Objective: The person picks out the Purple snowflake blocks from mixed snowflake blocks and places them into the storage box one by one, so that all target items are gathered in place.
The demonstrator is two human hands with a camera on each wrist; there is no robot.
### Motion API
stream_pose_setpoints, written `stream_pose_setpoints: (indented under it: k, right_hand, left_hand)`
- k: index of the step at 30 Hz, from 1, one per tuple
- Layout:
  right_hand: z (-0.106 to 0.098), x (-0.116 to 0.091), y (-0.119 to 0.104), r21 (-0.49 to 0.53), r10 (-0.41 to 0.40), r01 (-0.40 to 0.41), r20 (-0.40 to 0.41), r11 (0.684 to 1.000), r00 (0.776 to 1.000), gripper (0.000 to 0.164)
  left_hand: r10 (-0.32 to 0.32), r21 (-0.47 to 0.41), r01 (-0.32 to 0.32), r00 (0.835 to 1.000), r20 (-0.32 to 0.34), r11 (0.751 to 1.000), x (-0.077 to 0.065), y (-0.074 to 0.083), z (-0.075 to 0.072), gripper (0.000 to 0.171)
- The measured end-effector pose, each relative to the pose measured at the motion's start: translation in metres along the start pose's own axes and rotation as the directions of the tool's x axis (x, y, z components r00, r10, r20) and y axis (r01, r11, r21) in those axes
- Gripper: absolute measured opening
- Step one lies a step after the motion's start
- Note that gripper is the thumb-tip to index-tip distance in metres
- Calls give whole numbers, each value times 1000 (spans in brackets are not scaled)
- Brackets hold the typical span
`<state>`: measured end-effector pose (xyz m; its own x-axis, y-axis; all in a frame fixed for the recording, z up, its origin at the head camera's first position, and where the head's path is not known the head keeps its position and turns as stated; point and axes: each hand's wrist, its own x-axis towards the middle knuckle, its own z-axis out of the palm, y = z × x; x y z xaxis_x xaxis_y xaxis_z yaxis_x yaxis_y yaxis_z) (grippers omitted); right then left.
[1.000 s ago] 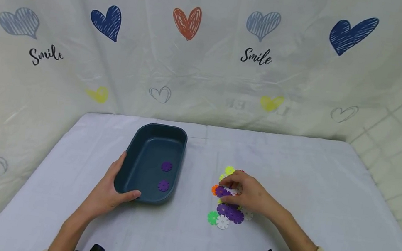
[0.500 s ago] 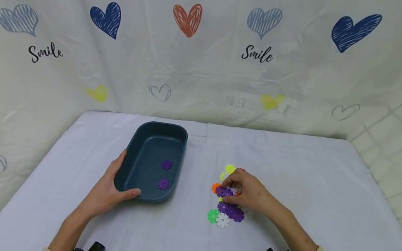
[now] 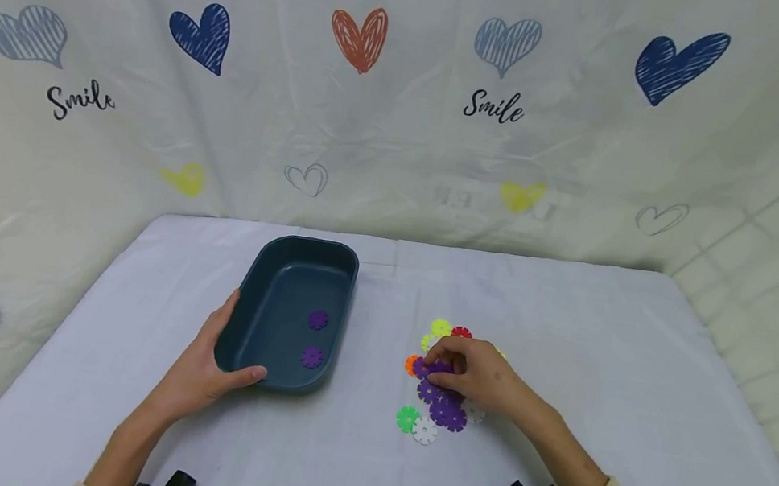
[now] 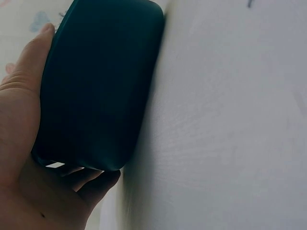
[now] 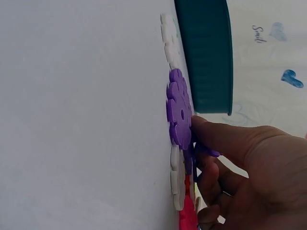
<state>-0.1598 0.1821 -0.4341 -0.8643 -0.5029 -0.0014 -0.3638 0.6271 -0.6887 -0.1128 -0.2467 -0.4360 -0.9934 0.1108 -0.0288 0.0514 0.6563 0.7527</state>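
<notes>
A dark teal rectangular tray (image 3: 289, 287) stands left of centre. Two purple interlocking snowflake discs (image 3: 312, 357) lie on its floor. My left hand (image 3: 198, 374) holds the tray at its near left corner, thumb over the near rim and fingers along the outer side. My right hand (image 3: 482, 376) is low over a loose pile of discs, where its thumb and fingers pinch a purple disc (image 5: 207, 150). Beneath lie more purple discs (image 5: 181, 112), beside white ones (image 5: 176, 177) and a red one (image 5: 188, 215). The palm hides part of the pile in the head view.
Around the pile's edge lie a green disc (image 3: 407, 419), a white disc (image 3: 425, 430), an orange disc (image 3: 411, 365) and yellow discs (image 3: 441, 328). A white cloth (image 3: 348, 465) covers the table. Behind it hangs a curtain (image 3: 403, 131) printed with hearts.
My right hand has shifted slightly within the pile, and more purple shows beneath its fingers. The red disc at the back is less covered. My left hand and the tray keep their places.
</notes>
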Motion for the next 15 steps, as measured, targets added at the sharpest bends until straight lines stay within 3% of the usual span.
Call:
stream_pose_setpoints:
  k: [15]
  right_hand:
    - [1,4,-3,53,48,-45,-42,998,998,18]
  left_hand:
    - [4,-13,-4,1000,0,1000,-1,0,1,123]
